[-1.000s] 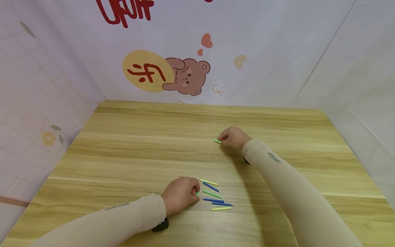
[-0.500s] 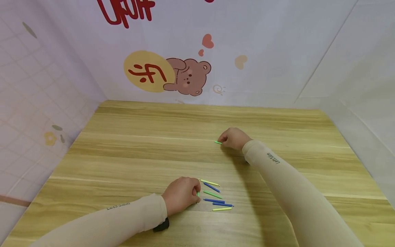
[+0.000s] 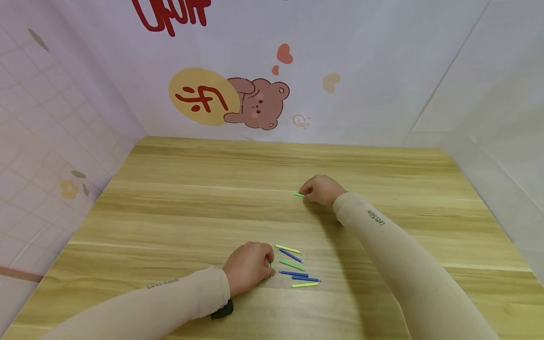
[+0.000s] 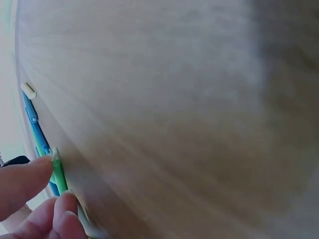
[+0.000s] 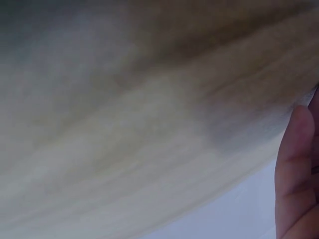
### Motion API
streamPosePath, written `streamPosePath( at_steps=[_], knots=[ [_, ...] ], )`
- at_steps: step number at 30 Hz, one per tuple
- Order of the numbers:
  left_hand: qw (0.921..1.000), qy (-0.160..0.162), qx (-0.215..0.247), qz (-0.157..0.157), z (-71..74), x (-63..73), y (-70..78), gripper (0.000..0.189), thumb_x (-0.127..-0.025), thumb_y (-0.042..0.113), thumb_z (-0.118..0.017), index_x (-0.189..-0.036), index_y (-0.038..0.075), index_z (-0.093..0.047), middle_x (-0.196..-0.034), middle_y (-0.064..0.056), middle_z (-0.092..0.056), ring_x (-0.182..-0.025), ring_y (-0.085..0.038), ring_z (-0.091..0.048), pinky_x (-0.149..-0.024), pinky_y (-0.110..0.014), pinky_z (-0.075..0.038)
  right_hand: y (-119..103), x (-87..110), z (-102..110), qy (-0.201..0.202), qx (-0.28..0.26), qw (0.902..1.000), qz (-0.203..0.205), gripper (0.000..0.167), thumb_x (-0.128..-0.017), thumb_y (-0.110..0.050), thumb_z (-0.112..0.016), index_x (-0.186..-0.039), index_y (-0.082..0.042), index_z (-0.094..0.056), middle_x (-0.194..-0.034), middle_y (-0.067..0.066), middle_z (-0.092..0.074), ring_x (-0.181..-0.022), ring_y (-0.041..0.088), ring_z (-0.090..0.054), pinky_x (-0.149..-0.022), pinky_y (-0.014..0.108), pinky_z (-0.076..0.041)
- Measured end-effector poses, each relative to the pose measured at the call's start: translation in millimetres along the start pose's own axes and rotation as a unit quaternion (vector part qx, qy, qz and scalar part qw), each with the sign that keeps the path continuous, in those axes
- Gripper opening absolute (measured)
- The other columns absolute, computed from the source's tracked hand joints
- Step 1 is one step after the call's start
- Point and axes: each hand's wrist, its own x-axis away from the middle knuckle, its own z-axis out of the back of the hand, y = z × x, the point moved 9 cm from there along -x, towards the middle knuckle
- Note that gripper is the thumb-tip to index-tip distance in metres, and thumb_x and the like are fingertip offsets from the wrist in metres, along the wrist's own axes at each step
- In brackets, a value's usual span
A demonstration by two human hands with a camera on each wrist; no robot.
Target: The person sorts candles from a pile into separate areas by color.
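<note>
My left hand (image 3: pixel 250 267) pinches a thin green candle (image 4: pixel 59 175) between thumb and fingers, close over the table. Its pale tip shows past the thumb in the left wrist view. Just right of that hand lies a loose column of thin candles: a yellow candle (image 3: pixel 288 249) at the far end, a blue candle (image 3: pixel 291 255), a green candle (image 3: pixel 292 265), two more blue ones overlapping, and a yellow candle (image 3: pixel 304 285) nearest me. Farther back, my right hand (image 3: pixel 324 190) pinches another green candle (image 3: pixel 299 194), one end sticking out leftward. The right wrist view hides that candle.
The wood-grain table (image 3: pixel 191 208) runs back to a white wall (image 3: pixel 365 56) printed with a bear and hearts. Pale side walls (image 3: pixel 51 141) border it left and right. A black band (image 3: pixel 222 310) sits below the left wrist.
</note>
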Motion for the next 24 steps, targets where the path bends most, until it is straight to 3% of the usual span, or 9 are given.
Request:
streamPosePath(
  at_steps=[16,24],
  knots=[
    [0.9992,0.011,-0.017,0.034,1.5,-3.4,-2.4,0.023,-0.079,0.015,-0.078,-0.069,0.013,-0.057,-0.064,0.006,-0.052,-0.059,-0.01,-0.045,-0.055,-0.025,-0.038,1,7.4,7,0.028,-0.015,0.9995,0.007,0.026,-0.088,-0.009,-0.069,-0.113,-0.004,-0.071,-0.104,0.008,-0.072,-0.095,0.022,-0.065,-0.085,0.038,-0.052],
    [0.9982,0.009,-0.035,0.047,0.6,-7.6,-2.5,0.03,-0.079,0.011,-0.075,-0.061,0.013,-0.051,-0.058,0.006,-0.043,-0.056,-0.01,-0.04,-0.052,-0.024,-0.031,-2,15.8,13,0.038,-0.022,0.9988,0.021,0.026,-0.088,-0.007,-0.065,-0.114,-0.004,-0.071,-0.1,0.007,-0.071,-0.089,0.02,-0.064,-0.079,0.036,-0.052]
  ],
)
